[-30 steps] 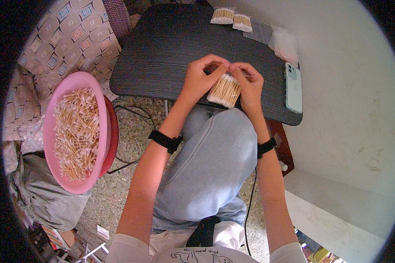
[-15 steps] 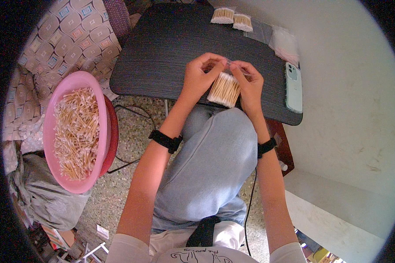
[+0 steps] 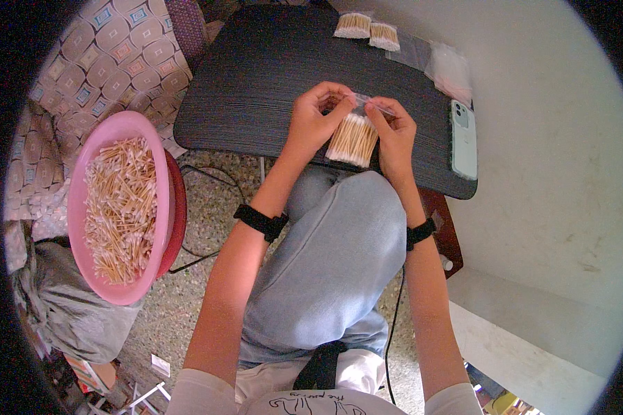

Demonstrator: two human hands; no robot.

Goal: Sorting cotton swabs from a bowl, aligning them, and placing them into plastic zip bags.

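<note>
Between my hands, at the near edge of the black table (image 3: 256, 76), is a clear plastic bag (image 3: 353, 140) packed with cotton swabs. My left hand (image 3: 320, 114) pinches the left side of the bag's upper edge between thumb and fingers. My right hand (image 3: 393, 131) pinches the same edge on the right, with a strip of clear plastic showing by its fingertips. The swabs stand side by side in the lower part of the bag, white tips at top and bottom. Whether the bag's mouth is sealed, I cannot tell.
Two filled swab bags (image 3: 353, 26) lie at the table's far edge, near a stack of clear empty bags (image 3: 448, 69). A pale phone (image 3: 464, 142) rests by the wall at right. A pink basin (image 3: 79, 207) of loose swabs stands on the left.
The swab bag has shifted slightly up and straightened between my hands, and more of its clear upper edge shows. Both hands keep their pinch in nearly the same place.
</note>
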